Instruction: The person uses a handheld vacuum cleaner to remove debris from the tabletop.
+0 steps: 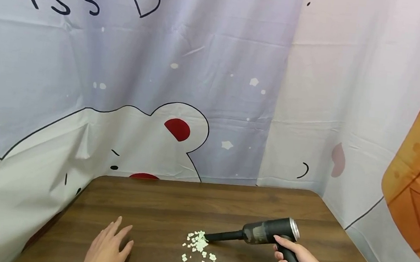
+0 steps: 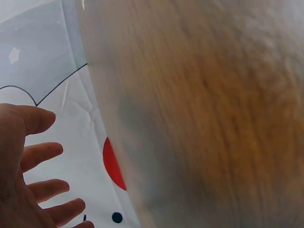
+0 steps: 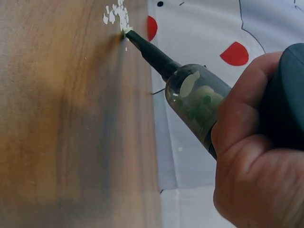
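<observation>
My right hand (image 1: 305, 260) grips the handle of a black handheld vacuum cleaner (image 1: 270, 232). Its narrow nozzle (image 1: 225, 236) slants down to the left, the tip right at a small heap of pale scraps (image 1: 200, 242). Several scraps lie scattered in front of the heap. Through the clear dust cup (image 3: 199, 97) in the right wrist view, pale and greenish bits show inside. To the left of the heap my left hand (image 1: 109, 244) is held low over the table with its fingers spread, holding nothing. Those same fingers (image 2: 45, 154) appear apart in the left wrist view.
The brown wooden table (image 1: 156, 202) has rounded far corners. A printed cloth curtain (image 1: 199, 83) hangs behind it and along both sides, close to the table edges.
</observation>
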The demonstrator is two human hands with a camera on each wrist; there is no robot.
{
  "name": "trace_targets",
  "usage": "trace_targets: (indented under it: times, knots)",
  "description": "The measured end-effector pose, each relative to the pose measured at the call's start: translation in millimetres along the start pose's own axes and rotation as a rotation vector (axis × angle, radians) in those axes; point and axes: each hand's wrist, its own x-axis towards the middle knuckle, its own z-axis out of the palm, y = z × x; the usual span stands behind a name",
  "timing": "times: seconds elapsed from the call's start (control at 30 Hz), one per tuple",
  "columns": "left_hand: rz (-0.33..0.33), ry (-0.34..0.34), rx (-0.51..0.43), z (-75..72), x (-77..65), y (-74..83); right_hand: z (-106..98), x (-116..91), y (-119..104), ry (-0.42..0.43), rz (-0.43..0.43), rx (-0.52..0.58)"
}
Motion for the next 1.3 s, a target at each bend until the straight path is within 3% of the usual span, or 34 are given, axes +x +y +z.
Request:
trace_targets:
  times: [0.23,0.6,0.93,1.03,1.3]
  knots:
    - [-0.005,-0.030,-0.003,5.3,0.2,3.4,-12.4,-10.5,15.2,-0.048,0.076,0.161]
    - [0.011,-0.034,-0.025,9.5,-0.5,5.5,-35.0,-40.6,31.4,-0.145,0.087,0.113]
    - [0.035,-0.020,-0.024,10.6,2.0,8.3,-46.9,-66.7,43.1,-0.293,0.069,0.254]
    - [0.045,-0.005,-0.024,11.3,2.8,9.3,-46.7,-70.0,47.3,-0.316,0.050,0.225]
    - [0.068,0.020,-0.022,10.6,3.9,12.7,-36.1,-67.7,59.8,-0.278,0.025,0.149]
